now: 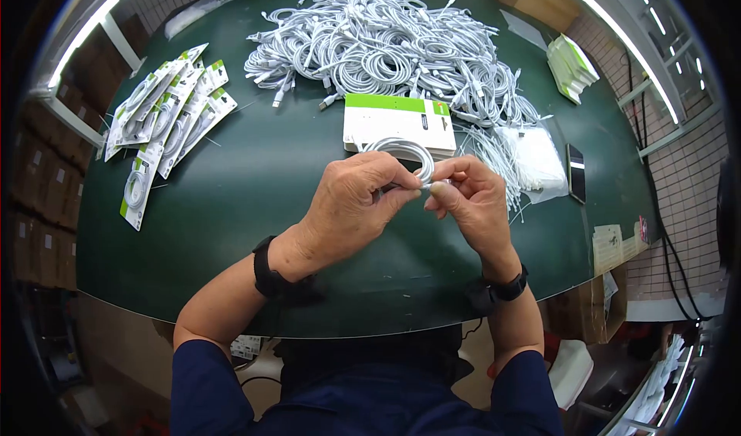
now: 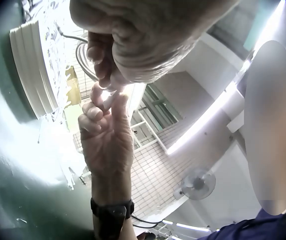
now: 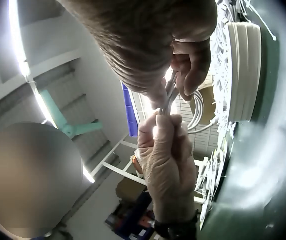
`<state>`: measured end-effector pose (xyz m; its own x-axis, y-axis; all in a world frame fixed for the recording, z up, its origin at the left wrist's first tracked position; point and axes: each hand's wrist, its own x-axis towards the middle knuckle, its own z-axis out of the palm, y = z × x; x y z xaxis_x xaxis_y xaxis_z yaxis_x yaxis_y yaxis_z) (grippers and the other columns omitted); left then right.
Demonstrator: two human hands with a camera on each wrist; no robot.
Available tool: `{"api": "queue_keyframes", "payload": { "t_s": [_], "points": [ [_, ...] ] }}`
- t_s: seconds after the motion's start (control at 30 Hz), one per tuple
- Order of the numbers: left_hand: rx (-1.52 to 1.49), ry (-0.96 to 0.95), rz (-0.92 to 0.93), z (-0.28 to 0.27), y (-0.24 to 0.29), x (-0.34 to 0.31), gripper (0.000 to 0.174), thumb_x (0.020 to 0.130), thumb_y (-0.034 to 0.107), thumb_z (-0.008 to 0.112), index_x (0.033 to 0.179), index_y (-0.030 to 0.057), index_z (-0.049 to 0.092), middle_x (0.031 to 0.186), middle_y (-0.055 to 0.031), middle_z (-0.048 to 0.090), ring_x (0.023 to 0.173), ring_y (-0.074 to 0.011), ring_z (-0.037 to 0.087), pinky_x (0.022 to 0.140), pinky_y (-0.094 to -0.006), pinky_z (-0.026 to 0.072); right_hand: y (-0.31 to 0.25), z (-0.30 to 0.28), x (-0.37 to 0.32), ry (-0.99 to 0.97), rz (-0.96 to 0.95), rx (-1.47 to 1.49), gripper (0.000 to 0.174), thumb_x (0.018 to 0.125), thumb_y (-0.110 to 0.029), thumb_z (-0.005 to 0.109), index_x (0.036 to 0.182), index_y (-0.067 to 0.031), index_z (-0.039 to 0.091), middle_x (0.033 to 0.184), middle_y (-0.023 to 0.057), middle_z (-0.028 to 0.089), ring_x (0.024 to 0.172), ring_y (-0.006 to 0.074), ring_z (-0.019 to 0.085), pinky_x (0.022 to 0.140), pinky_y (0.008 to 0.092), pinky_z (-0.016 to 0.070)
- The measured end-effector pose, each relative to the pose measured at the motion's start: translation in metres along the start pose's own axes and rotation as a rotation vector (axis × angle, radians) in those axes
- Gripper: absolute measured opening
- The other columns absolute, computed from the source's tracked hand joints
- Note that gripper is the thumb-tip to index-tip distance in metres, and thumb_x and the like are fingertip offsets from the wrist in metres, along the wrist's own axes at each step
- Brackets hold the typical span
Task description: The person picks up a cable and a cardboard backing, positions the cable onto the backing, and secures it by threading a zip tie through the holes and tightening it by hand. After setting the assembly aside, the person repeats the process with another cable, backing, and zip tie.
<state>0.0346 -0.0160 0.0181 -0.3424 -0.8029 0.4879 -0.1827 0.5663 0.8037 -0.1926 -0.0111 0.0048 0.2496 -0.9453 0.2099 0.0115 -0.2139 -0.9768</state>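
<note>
A white coiled charging cable [image 1: 417,152] is held up over the table's near half, in front of a stack of white-and-green cards. The left hand [image 1: 351,196] pinches the lower part of the coil between thumb and forefinger. Right beside it, the right hand [image 1: 472,200] pinches the same cable at the coil's lower end, thumb tip almost meeting the left thumb. In the right wrist view, a short length of cable [image 3: 169,97] runs between both sets of fingertips, with the coil hanging behind. Fingers hide the small part in the right hand's pinch.
A large heap of coiled white cables [image 1: 378,42] covers the back. The card stack [image 1: 397,119] lies before it. White cable ties [image 1: 494,162], a plastic bag [image 1: 532,158] and a phone [image 1: 576,173] lie right. Packaged cables [image 1: 158,119] pile left; more cards [image 1: 571,69] stand back right.
</note>
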Motion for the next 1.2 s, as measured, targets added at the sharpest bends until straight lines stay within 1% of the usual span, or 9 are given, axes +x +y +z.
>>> {"api": "queue_keyframes", "payload": {
  "t_s": [0.03,0.13,0.27,0.47,0.63,0.83,0.97,1.07,1.2],
  "points": [
    [0.006,-0.009,-0.001,0.0,0.0,0.0,0.014,0.088,0.002,0.08,0.1,0.0037,0.075,0.091,-0.0098,0.073,0.075,-0.0219,0.072,0.064,-0.0334,0.0561,-0.004,0.002,-0.001,0.015,-0.004,-0.006,0.02,0.095,-0.009,0.079,0.11,-0.0023,0.068,0.096,0.0051,0.071,0.081,0.0076,0.07,0.064,0.0205,0.0539],
    [0.124,0.002,0.261,0.0,-0.008,0.005,0.015,0.088,-0.004,0.078,0.1,0.0024,0.073,0.089,-0.0107,0.074,0.078,-0.022,0.072,0.067,-0.033,0.0562,0.004,-0.007,0.006,-0.013,-0.272,-0.243,0.026,0.091,-0.01,0.083,0.111,-0.0024,0.068,0.105,0.0044,0.068,0.087,0.0069,0.067,0.068,0.021,0.0537],
    [0.106,-0.019,0.273,-0.001,-0.004,0.005,0.018,0.087,-0.004,0.078,0.103,0.0036,0.072,0.09,-0.0119,0.072,0.08,-0.0284,0.072,0.069,-0.0362,0.0574,-0.018,0.001,0.006,0.0,-0.225,-0.233,0.035,0.087,-0.009,0.084,0.118,-0.0041,0.068,0.118,0.0056,0.066,0.09,0.0108,0.066,0.071,0.0252,0.0545],
    [0.123,-0.082,0.333,-0.003,0.004,0.006,0.022,0.085,-0.003,0.079,0.104,0.0054,0.073,0.091,-0.0094,0.071,0.079,-0.0267,0.071,0.067,-0.0367,0.056,-0.037,-0.005,0.022,-0.352,-0.399,-0.547,0.045,0.08,-0.006,0.086,0.121,-0.0043,0.067,0.127,0.0117,0.068,0.092,0.0217,0.07,0.079,0.0341,0.0571],
    [0.143,-0.175,0.34,-0.01,0.008,0.009,0.022,0.083,-0.003,0.079,0.103,0.0071,0.075,0.089,-0.0075,0.069,0.077,-0.0252,0.068,0.064,-0.0363,0.0545,-0.035,-0.012,0.027,-0.432,-0.199,-0.479,0.029,0.081,-0.01,0.087,0.1,-0.0022,0.067,0.091,0.0095,0.071,0.08,0.0257,0.066,0.073,0.0375,0.0524],
    [0.27,-0.271,0.37,-0.009,0.005,0.009,0.028,0.08,-0.005,0.077,0.103,0.0105,0.076,0.089,-0.0073,0.068,0.075,-0.0252,0.067,0.063,-0.0361,0.0541,-0.021,-0.02,0.022,-0.467,-0.196,-0.488,0.027,0.084,-0.009,0.085,0.102,-0.0014,0.067,0.091,0.0098,0.072,0.08,0.0234,0.069,0.074,0.0362,0.054],
    [0.293,-0.286,0.416,-0.009,0.004,0.008,0.031,0.075,-0.005,0.078,0.101,0.0105,0.078,0.089,-0.0064,0.068,0.074,-0.0238,0.066,0.062,-0.0351,0.0536,-0.025,-0.024,0.016,-0.441,-0.139,-0.275,0.029,0.085,-0.008,0.085,0.107,-0.0018,0.067,0.094,0.0095,0.073,0.081,0.0222,0.071,0.073,0.0342,0.0551],
    [0.317,-0.286,0.43,-0.01,0.013,0.01,0.026,0.076,-0.003,0.078,0.099,0.01,0.077,0.09,-0.006,0.067,0.074,-0.0228,0.066,0.061,-0.0338,0.0535,-0.03,-0.027,0.013,-0.427,-0.216,-0.339,0.029,0.085,-0.009,0.085,0.107,-0.0022,0.068,0.096,0.01,0.073,0.081,0.0232,0.072,0.072,0.0345,0.0555],
    [0.263,-0.245,0.436,-0.015,0.011,0.011,0.025,0.076,-0.001,0.079,0.098,0.0108,0.077,0.091,-0.0054,0.067,0.075,-0.022,0.065,0.061,-0.0327,0.0537,-0.022,-0.02,0.011,-0.293,-0.524,-0.3,0.028,0.086,-0.009,0.084,0.109,-0.0035,0.07,0.096,0.0108,0.074,0.082,0.0254,0.075,0.069,0.035,0.0581]
  ]
}}
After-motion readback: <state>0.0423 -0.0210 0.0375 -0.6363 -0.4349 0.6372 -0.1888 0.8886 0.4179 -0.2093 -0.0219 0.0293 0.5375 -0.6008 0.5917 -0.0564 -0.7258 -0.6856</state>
